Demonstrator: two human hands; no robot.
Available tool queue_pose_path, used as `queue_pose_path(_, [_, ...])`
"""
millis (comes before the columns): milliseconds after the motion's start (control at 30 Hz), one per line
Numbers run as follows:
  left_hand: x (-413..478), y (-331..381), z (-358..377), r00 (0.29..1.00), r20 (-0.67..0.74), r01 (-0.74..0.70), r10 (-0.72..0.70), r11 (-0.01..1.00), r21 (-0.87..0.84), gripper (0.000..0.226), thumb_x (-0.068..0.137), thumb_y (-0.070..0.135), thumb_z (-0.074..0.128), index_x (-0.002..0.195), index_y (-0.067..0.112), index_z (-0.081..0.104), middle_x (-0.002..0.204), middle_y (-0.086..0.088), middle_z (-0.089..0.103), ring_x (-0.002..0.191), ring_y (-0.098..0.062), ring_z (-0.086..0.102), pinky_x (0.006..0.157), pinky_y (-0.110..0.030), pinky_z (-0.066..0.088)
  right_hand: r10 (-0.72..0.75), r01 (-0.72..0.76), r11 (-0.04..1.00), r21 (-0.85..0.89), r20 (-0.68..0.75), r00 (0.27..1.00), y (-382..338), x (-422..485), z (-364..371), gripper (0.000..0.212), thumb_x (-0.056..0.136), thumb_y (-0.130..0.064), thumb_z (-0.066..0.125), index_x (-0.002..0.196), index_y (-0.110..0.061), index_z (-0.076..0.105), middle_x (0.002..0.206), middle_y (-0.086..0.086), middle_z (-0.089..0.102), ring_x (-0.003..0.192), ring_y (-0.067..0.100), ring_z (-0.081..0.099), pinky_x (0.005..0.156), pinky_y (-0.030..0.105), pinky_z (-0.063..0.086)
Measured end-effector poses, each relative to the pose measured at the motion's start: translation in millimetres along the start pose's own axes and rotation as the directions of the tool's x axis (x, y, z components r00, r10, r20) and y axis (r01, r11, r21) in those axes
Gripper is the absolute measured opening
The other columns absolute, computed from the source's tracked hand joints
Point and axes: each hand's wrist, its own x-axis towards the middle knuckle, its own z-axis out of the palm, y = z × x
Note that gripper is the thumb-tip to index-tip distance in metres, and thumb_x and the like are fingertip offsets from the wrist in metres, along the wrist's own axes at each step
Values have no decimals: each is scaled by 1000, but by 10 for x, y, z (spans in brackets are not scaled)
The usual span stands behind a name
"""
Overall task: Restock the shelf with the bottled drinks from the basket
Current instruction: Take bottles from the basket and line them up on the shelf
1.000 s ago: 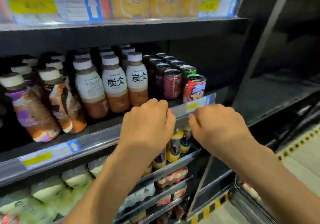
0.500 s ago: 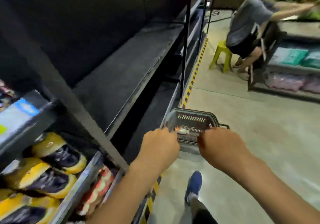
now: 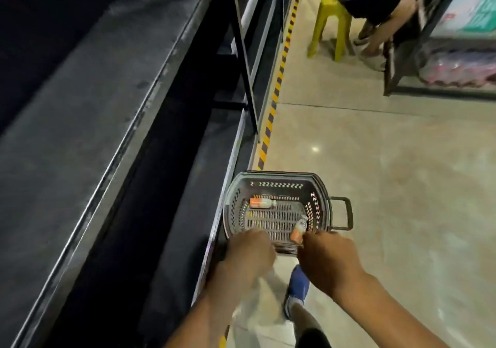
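Note:
A dark plastic basket (image 3: 322, 200) stands on the floor beside the shelf base. Two orange-and-white bottled drinks lie in it: one bottle (image 3: 261, 203) on its side at the far left, the other bottle (image 3: 298, 230) leaning at the near right wall. My left hand (image 3: 249, 251) hovers over the basket's near rim, fingers curled, nothing visible in it. My right hand (image 3: 328, 259) is at the near right rim, its fingertips right beside the second bottle's base; I cannot tell if they grip it.
Dark bare shelves (image 3: 88, 122) run along the left, edged by yellow-black floor tape (image 3: 279, 79). My blue shoe (image 3: 297, 288) is just behind the basket. A seated person (image 3: 375, 6) on a yellow stool (image 3: 328, 20) and another rack (image 3: 456, 60) are at the far right.
I have turned from the stocked drink shelf down to the floor. Both hands left the shelf edge and came down to the basket's near rim; the second bottle is now in view.

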Motion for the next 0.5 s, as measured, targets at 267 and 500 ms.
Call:
queue_pose_path(267, [2053, -252, 452, 952, 302, -94, 52, 987, 128, 31, 99, 31, 39, 115, 16, 62, 120, -9, 59, 109, -29, 56, 90, -42, 44, 58, -34, 995, -98, 250, 967, 320, 1745, 771, 33, 95, -24, 52, 125, -11, 58, 123, 13, 61, 108, 29, 60, 86, 36, 47])
queue_pose_path(500, [3957, -735, 1924, 880, 471, -131, 65, 985, 109, 39, 99, 33, 44, 133, 15, 49, 131, -12, 52, 118, -33, 52, 93, -44, 46, 100, -67, 994, -91, 434, 895, 590, 3433, 2533, 37, 96, -17, 51, 132, -12, 56, 132, 14, 56, 119, 32, 53, 91, 39, 44])
